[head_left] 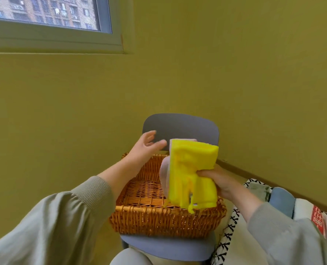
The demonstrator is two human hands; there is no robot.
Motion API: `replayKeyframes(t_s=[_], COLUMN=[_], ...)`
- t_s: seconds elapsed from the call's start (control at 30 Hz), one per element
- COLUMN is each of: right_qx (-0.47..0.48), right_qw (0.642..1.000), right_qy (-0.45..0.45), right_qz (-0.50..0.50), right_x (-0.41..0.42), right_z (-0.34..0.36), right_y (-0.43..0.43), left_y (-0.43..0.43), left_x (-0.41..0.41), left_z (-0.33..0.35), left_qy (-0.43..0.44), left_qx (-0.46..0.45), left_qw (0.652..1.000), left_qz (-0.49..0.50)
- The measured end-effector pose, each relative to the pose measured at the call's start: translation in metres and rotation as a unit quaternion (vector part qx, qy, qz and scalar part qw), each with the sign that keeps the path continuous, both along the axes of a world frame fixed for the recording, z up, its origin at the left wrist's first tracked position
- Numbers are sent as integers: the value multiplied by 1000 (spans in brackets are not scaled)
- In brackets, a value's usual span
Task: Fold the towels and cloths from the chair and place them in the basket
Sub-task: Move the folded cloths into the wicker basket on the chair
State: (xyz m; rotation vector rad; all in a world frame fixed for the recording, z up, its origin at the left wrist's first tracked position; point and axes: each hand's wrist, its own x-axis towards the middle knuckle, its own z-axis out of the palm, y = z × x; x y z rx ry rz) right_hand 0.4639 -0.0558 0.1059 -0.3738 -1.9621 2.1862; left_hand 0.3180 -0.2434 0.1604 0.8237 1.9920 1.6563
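My right hand [219, 181] grips the folded yellow cloth [192, 175] w/ a white one behind it. Left hand [146, 147] hovers open beside them. Wicker basket [159, 220] sits under both hands.

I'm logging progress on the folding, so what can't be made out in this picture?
Head view only:
- Basket floor, right part: hidden by the yellow cloth that the right hand grips.
- Pale cloth behind the yellow one: mostly covered, so its fold is unclear.
- Patterned textiles at right: cut by the frame edge and the right sleeve; their count is unclear.
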Motion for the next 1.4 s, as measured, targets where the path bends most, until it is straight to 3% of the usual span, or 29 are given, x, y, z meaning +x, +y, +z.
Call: replayKeyframes(t_s=[0.07, 0.13, 0.3, 0.37, 0.43, 0.57, 0.73, 0.93, 1.2, 1.4], right_qx=[-83, -136, -168, -180, -184, -111, -88, -16, -8, -19], right_qw=[996, 990, 974, 974, 982, 989, 987, 968, 981, 982], right_qy=[-25, -18, 52, 39, 10, -87, -105, -161, -134, -175], right_qz=[-2, -28, -143, -133, -45, 53, 83, 190, 138, 71], right_x=[3, 6, 6, 4, -1, -4, -16, -45, -92, -125], right_z=[-4, 0, 12, 5, -3, -17, -9, -7, -24, -44], right_y=[3, 0, -15, -8, -4, 9, 2, -4, -24, -17], left_y=[1, 4, 8, 8, 9, 8, 6, 9, 3, -15], left_x=[-1, 2, 30, 34, 32, 31, 12, -7, -45, -65], left_z=[-17, -40, -66, -63, -58, -53, -67, -72, -98, -115], left_qy=[-194, -348, -468, -461, -438, -370, -371, -367, -409, -285], left_qx=[34, 21, 20, 44, 55, 26, 38, 40, 172, 79], left_qw=[978, 936, 883, 885, 897, 928, 925, 922, 895, 947], left_qz=[64, 51, 20, 33, 25, 36, 68, 120, 50, -125])
